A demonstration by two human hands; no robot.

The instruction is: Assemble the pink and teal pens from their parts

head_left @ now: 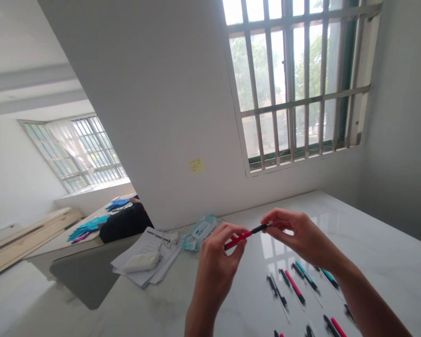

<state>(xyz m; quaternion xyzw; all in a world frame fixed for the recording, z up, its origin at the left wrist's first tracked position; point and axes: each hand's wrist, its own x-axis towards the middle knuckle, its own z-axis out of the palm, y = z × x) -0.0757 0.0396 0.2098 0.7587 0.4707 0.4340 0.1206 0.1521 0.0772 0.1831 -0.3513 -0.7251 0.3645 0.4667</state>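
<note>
Above the white marble table (354,234) I hold a red and black pen (247,234) between both hands. My left hand (217,262) pinches its red end, fingers closed. My right hand (296,236) pinches its black end with fingertips pressed together. The pen lies almost level, tilted slightly up to the right. Below my right forearm, several pens and pen parts (296,285) in red, teal and black lie in rows on the table.
A blue-and-white packet (199,231) lies by the wall, next to a stack of papers (150,257) with a white pouch (142,262) on top. A yellow sticky note (196,165) is on the wall. A barred window (294,79) is ahead. A black bag (124,223) sits further left.
</note>
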